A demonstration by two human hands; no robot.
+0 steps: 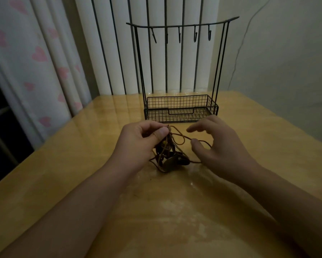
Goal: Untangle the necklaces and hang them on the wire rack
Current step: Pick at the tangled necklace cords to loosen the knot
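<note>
The glossy yellow wooden worktop point(100, 183) fills the lower part of the view. Behind it hang a pale curtain with pink hearts point(35, 58) and white vertical blinds point(156, 58).

The black wire rack point(180, 108) stands upright near the far edge of the worktop. It has a mesh basket at the bottom, tall thin posts and a curved top bar with five small hooks point(195, 36); nothing hangs on the hooks.

Just in front of the rack, the left hand point(137, 144) has its grip clamped on the tangled brown cord necklaces point(167, 155): the thumb and the fingers pinch the cords near their top, and the bundle hangs down to the worktop. In the bundle there are dark beads and a flat oval pendant point(170, 163), which lies on the worktop.

The right hand point(219, 146) is in front of the rack too, right of the tangle. Its fingers are apart and relaxed, and one loop of cord passes by the thumb; I cannot tell if it touches.
</note>
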